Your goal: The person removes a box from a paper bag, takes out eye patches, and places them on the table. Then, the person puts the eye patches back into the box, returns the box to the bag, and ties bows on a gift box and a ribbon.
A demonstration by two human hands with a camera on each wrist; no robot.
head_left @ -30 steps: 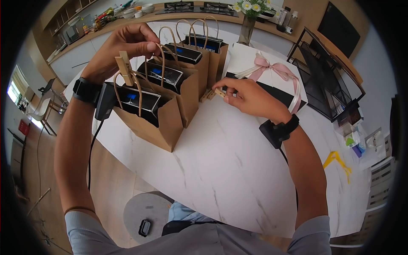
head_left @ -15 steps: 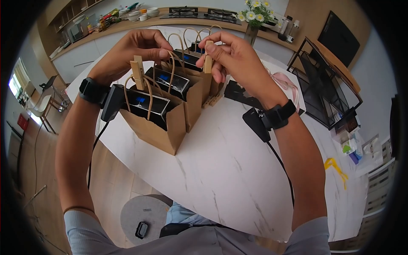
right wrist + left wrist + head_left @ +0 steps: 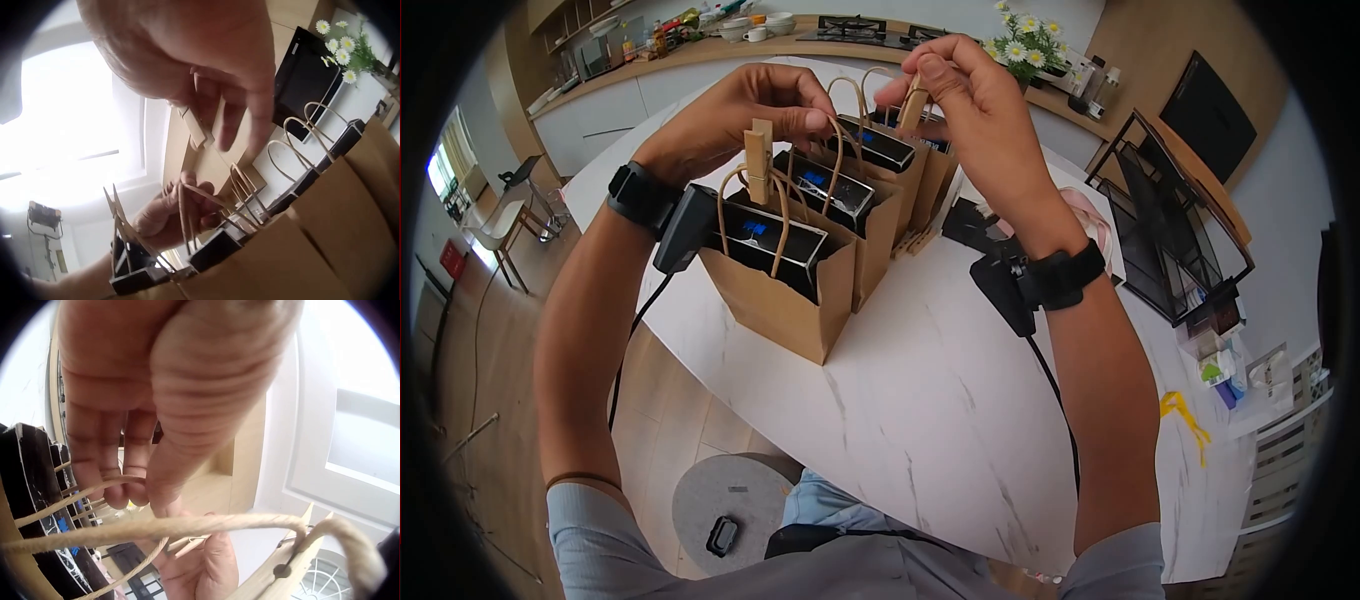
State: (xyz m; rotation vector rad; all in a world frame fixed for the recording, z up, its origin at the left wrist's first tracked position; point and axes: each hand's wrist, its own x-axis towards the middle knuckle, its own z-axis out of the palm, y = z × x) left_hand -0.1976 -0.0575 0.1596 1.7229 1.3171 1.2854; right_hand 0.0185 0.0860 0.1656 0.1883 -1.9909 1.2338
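R hand point(image 3: 987, 112) now up off surface point(image 3: 880, 400) w/ clothespin point(image 3: 914, 105), fingers clamped on it; L hand point(image 3: 735, 118), fingers pinching handle point(image 3: 837, 165) of 2nd bag point(image 3: 876, 245), as 1 s ago. Clothespin near handle, apart, so 2nd bag prob. not yet clipped; front bag point(image 3: 775, 315) already has own peg point(image 3: 757, 165). Blue marks point(image 3: 755, 228) on black boxes point(image 3: 800, 247) too small to read, no brand legible

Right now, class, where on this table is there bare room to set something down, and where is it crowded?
The widest bare patch of table lies between the front paper bag, the right forearm and the near edge. Crowded: the bag row, where the left hand pinches a handle, with loose clothespins and a box alongside.
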